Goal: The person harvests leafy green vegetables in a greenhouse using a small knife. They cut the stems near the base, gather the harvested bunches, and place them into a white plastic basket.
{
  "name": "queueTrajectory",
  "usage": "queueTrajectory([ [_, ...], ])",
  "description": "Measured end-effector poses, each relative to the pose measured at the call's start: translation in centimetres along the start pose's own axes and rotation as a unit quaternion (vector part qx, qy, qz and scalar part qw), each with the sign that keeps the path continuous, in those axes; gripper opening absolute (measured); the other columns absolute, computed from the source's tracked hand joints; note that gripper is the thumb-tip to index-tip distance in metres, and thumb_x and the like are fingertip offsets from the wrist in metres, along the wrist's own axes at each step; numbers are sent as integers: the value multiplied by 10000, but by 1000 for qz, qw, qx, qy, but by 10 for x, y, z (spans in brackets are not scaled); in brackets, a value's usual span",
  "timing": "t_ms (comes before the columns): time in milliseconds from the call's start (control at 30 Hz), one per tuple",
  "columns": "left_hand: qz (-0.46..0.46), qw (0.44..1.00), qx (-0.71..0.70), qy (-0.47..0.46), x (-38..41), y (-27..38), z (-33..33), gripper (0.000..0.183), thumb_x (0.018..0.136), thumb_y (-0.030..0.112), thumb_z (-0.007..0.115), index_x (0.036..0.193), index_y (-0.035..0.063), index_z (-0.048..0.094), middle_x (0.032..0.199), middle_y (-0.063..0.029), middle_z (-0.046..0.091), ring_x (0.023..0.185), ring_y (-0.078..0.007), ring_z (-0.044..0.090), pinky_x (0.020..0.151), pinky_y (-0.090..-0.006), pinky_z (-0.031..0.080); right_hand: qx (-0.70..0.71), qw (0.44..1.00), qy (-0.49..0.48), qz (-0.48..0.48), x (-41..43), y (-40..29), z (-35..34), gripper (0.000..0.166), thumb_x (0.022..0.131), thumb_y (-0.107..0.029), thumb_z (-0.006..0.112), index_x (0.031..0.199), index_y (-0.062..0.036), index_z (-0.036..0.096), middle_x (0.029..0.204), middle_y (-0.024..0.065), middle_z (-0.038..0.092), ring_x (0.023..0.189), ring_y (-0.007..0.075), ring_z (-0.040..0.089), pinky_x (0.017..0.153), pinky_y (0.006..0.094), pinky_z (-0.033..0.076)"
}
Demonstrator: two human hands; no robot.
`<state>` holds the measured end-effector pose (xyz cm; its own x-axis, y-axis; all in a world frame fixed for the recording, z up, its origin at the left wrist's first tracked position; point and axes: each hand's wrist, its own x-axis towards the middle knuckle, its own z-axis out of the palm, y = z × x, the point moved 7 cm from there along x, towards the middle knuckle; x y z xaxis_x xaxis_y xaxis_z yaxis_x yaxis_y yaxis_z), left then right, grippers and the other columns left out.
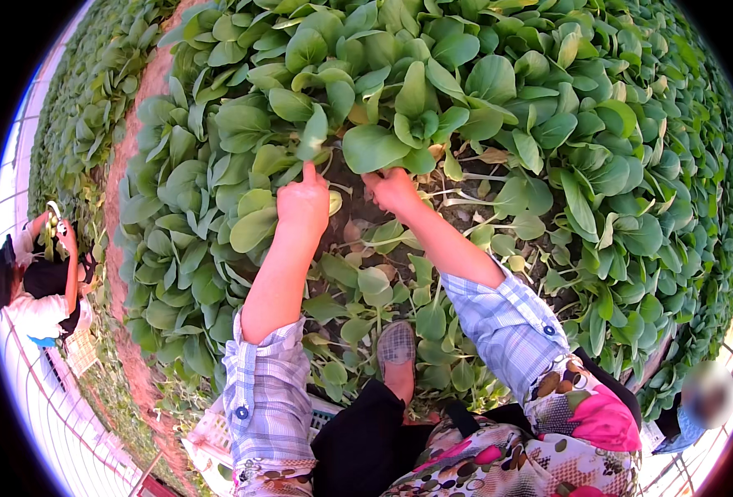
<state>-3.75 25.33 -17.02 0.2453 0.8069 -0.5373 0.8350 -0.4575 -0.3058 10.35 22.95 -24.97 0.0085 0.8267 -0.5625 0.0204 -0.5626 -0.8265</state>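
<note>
Leafy green plants with broad round leaves, much like bok choy [372, 148], stand in a dense bed before me. My left hand [304, 202] is at the edge of the growing plants, its index finger extended against a pale, blurred leaf [313, 133]; whether it grips anything I cannot tell. My right hand [391, 189] is under the low leaves of a large plant, fingers bent near its base. The plant hides its fingertips, so its hold is unclear. Between the hands is dark soil [344, 168]. Loose leaves with pale stalks [372, 282] lie below and right of the hands.
My shoe [397, 345] rests among the loose leaves. A white plastic crate [211, 435] stands at lower left, beside my left sleeve. A bare dirt path [131, 155] runs along the left. Beyond it a person [43, 279] holds a plant; another person [701, 404] is at lower right.
</note>
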Motion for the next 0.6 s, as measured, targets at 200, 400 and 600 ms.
queueTrajectory([
  [200, -11, 1000, -20, 13, 1, -8, 0, 563, 688, 87, 673, 1214, -17, 504, 1468, -213, 291, 846, -283, 681, 727, -365, 549, -174, 985, 18, 12, 13, -1, 6, 419, 862, -345, 584, 1179, -70, 576, 1025, 197, 649, 931, 330, 634, 814, 402, 481],
  [400, -18, 999, -32, 16, 6, -14, 7, 610, 668, 69, 665, 1237, -41, 473, 1472, -223, 274, 840, -277, 682, 721, -358, 550, -254, 962, 23, -92, 17, -24, 12, 433, 882, -360, 513, 1220, -90, 536, 1181, 184, 597, 1079, 359, 567, 903, 425, 453],
  [600, -15, 997, -57, 44, 4, -13, 17, 659, 642, 54, 670, 1251, -65, 448, 1432, -217, 319, 781, -292, 683, 682, -368, 552, -394, 909, 5, -136, 24, -37, 10, 352, 891, -294, 493, 1173, -97, 570, 1178, 171, 595, 1093, 341, 560, 889, 408, 454],
])
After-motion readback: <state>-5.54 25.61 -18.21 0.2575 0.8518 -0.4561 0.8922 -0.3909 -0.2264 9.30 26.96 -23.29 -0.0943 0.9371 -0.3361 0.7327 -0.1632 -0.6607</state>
